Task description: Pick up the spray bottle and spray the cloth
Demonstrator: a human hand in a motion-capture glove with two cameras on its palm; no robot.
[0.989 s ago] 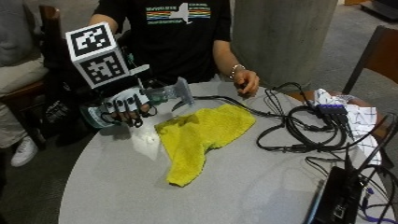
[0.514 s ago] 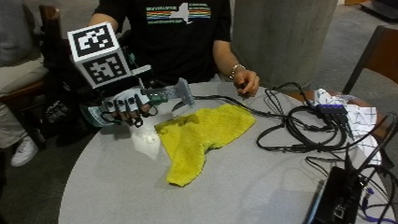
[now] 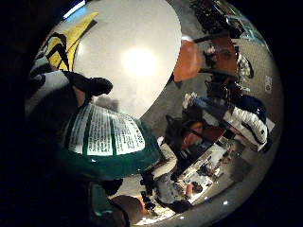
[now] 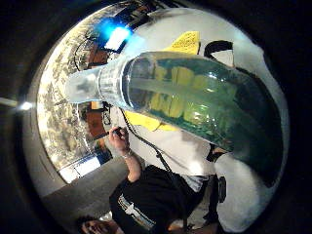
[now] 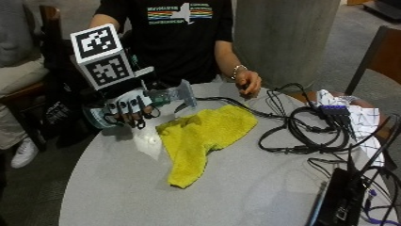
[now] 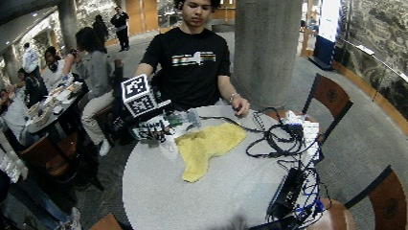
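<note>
Spray bottle (image 5: 153, 99) in hand (image 5: 128, 109) — beside cloth (image 5: 204, 136)

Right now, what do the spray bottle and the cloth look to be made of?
Spray bottle: probably clear, glossy green-tinted plastic; the yellow cloth shows through its wall in the thumb-side palm view. Cloth: soft, matte, nappy yellow fabric, possibly microfibre; it lies rumpled and folded.

Clear green spray bottle (image 4: 204, 105) close to the palm, yellow cloth (image 4: 183, 46) behind it on the grey table (image 4: 165, 141), person's bare hand (image 4: 117, 139) resting on the table
</note>
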